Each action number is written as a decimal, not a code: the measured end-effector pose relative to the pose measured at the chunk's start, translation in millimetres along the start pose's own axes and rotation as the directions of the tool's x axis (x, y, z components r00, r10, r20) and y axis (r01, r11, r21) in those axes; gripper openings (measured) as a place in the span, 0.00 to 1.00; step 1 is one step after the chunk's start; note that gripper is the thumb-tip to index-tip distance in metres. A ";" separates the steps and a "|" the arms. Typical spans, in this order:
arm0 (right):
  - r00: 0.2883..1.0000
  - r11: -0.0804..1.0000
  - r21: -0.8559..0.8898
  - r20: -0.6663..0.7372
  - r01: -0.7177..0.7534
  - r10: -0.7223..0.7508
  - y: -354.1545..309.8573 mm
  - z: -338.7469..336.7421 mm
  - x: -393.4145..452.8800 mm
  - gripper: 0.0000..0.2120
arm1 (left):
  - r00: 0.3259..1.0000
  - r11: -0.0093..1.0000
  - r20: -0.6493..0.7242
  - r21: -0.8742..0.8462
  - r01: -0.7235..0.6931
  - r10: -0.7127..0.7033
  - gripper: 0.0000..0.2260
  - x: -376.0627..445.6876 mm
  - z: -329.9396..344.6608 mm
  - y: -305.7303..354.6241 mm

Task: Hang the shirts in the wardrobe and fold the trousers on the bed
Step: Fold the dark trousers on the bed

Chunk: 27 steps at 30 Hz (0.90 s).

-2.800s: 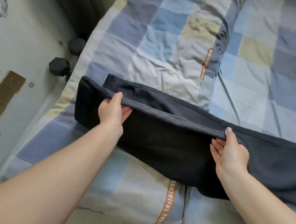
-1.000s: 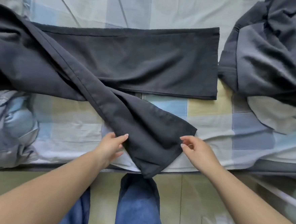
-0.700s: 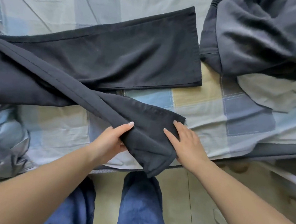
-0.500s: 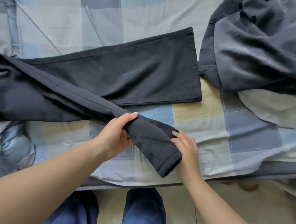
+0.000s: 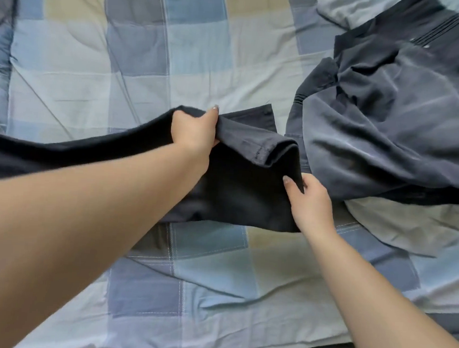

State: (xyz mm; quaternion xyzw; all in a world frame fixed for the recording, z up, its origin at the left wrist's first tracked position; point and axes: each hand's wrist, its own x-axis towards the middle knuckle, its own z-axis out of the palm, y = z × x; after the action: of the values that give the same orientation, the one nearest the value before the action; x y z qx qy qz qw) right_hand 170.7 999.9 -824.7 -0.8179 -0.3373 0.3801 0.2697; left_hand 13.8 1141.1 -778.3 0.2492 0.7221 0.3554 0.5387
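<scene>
Nearest, the right hand [image 5: 311, 204] pinches the hem corner of the dark trousers [image 5: 237, 199], thumb on top. Just beyond, the left hand [image 5: 194, 133] grips the upper leg's far edge, fingers curled round the cloth, carrying it over the leg lying on the checked bed [image 5: 216, 268]. Best to match hems and seams before smoothing flat. A grey garment [image 5: 389, 125] lies crumpled beyond, right.

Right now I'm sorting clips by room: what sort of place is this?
Most likely a bedroom: a bed with a checked quilt fills the view, dark trousers are being folded on it, and a grey garment lies beside them.
</scene>
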 end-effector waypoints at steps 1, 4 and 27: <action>1.000 1.000 -0.012 0.018 -0.016 0.016 -0.7 -2.1 9.5 0.13 | 1.000 0.998 -0.002 0.057 -0.021 0.021 0.21 7.4 6.7 3.5; 0.998 0.999 -0.029 0.040 -0.045 0.046 1.9 -1.8 32.8 0.11 | 0.996 0.996 0.083 0.086 0.010 -0.017 0.15 24.7 17.2 4.9; 0.752 0.566 0.497 0.476 -0.658 0.457 -12.6 153.1 -105.1 0.10 | 0.894 0.900 -0.112 -0.014 0.436 -0.434 0.02 -7.8 -256.8 -126.6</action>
State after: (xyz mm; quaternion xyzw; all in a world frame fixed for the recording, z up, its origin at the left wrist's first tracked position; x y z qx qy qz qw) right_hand -7.4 956.5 -856.3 -0.6733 0.0559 0.6535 0.3413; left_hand -226.3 993.5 -829.7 0.0641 0.7906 0.2352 0.5617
